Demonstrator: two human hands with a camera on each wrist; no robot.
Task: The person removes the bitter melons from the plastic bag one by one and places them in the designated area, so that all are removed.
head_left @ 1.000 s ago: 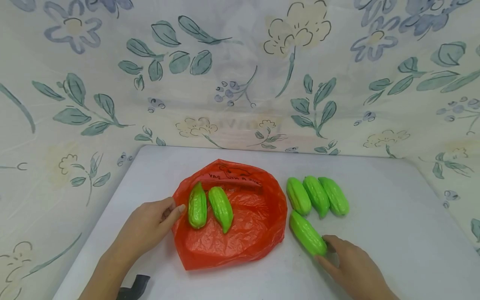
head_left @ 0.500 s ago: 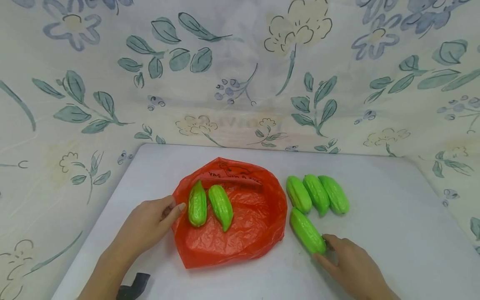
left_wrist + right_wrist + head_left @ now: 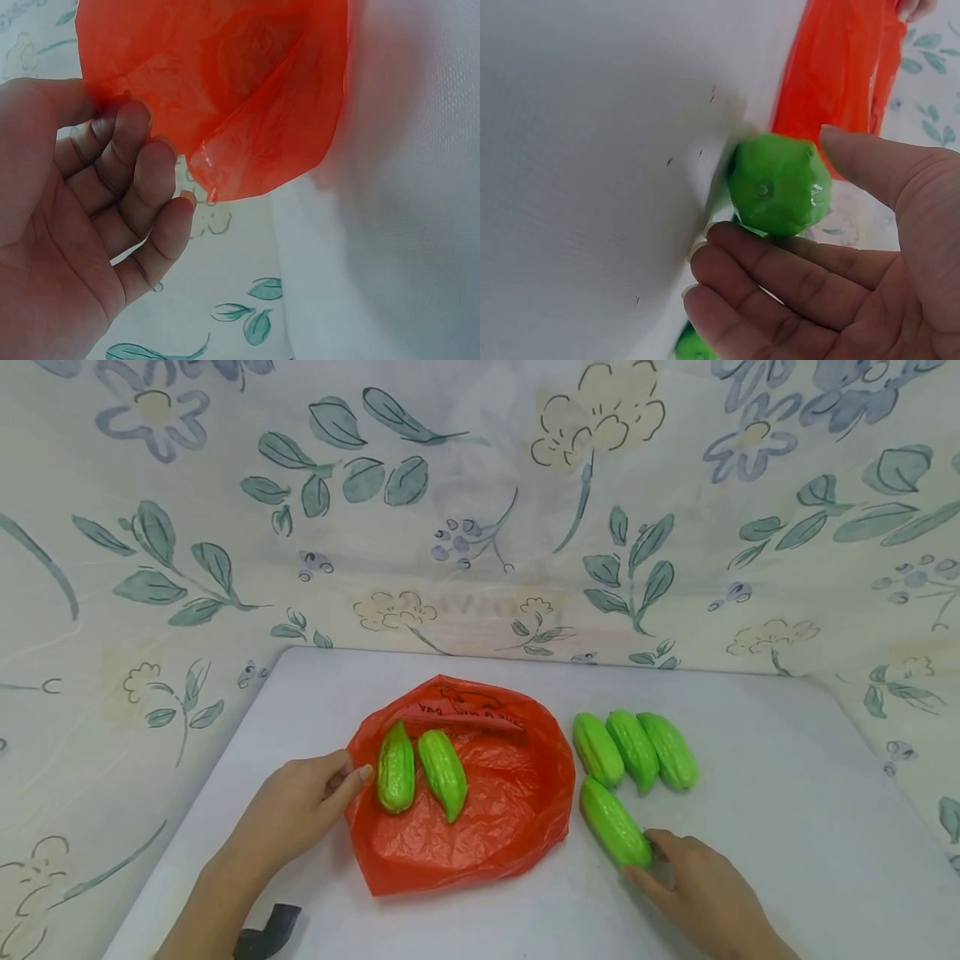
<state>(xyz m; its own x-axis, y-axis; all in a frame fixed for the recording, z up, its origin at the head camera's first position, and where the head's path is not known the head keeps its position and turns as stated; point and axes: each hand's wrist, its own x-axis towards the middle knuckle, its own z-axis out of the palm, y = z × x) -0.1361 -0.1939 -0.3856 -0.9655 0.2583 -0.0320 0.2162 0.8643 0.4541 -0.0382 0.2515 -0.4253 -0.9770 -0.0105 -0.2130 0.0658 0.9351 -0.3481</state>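
Observation:
An open red plastic bag (image 3: 495, 810) stands on the white table with two green bitter melons inside, one (image 3: 396, 772) at the left and another (image 3: 442, 774) beside it. My left hand (image 3: 296, 802) pinches the bag's left rim between thumb and fingers; the left wrist view also shows the bag (image 3: 262, 112) there. Right of the bag, a bitter melon (image 3: 611, 818) lies slanted on the table. My right hand (image 3: 705, 885) holds its near end, thumb on one side and fingers on the other. That blunt end (image 3: 780, 187) faces the right wrist camera.
Three more bitter melons (image 3: 633, 750) lie side by side behind the held one, right of the bag. A dark curved object (image 3: 270, 931) shows by the left forearm. Floral cloth (image 3: 480, 527) rises behind and beside the table (image 3: 787, 777).
Hands, bag and bitter melons keep their places; only the head view shifts very slightly.

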